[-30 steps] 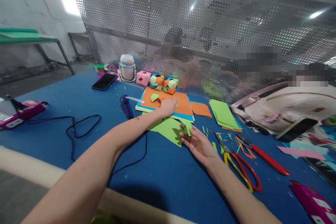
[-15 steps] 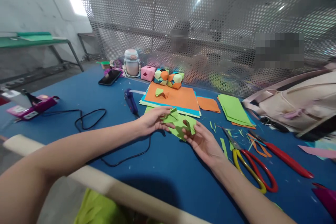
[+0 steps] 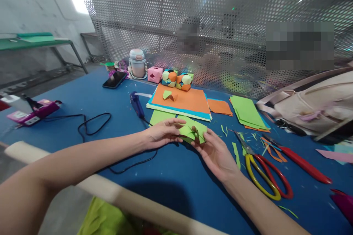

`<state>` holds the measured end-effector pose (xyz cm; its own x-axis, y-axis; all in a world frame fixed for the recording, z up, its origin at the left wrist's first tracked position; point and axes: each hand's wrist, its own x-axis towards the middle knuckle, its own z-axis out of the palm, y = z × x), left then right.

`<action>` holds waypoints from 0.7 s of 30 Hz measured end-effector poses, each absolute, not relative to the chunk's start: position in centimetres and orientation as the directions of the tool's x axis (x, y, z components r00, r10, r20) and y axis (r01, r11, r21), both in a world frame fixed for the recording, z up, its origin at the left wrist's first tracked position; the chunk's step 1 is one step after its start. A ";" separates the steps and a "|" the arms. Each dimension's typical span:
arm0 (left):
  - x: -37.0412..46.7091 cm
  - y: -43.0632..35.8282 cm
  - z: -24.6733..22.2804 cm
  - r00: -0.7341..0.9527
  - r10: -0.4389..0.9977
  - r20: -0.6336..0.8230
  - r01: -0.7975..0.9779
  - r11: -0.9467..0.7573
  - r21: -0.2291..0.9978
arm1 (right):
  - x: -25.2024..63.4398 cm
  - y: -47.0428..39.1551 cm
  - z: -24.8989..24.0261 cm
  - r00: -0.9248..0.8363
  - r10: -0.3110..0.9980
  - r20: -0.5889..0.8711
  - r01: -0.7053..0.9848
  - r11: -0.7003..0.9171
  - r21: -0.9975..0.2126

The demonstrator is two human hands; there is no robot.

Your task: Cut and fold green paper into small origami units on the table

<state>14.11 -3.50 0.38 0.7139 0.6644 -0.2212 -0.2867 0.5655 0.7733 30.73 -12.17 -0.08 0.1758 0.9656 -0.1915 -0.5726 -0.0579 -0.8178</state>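
Observation:
My left hand [image 3: 165, 133] pinches a folded green paper piece [image 3: 187, 131] between thumb and fingers. In my right hand [image 3: 216, 150] is a second folded green paper piece [image 3: 201, 132], gripped at its right side. The two pieces meet edge to edge, and I cannot tell whether one is tucked into the other. Flat green paper sheets [image 3: 160, 116] lie on the blue table just behind and beneath my hands. A purple glue gun [image 3: 136, 105] rests beyond my left hand.
Behind are an orange paper stack [image 3: 187, 101], paper cubes [image 3: 155, 75] and a bottle [image 3: 137, 64]. Scissors [image 3: 261, 169], a red-handled cutter [image 3: 303, 165] and paper scraps lie right, near green sheets [image 3: 246, 110] and a bag [image 3: 309, 102]. A black cord [image 3: 138, 167] crosses the table at left.
My left hand has brought its green piece right and slightly down, against the piece in my right hand. The gap between the two pieces has closed.

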 end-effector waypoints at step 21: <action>13.5 -2.5 1.8 0.488 0.854 -0.183 -0.407 0.407 0.817 | 31.4 -12.3 -1.1 0.276 0.961 -0.006 -0.199 0.051 -0.979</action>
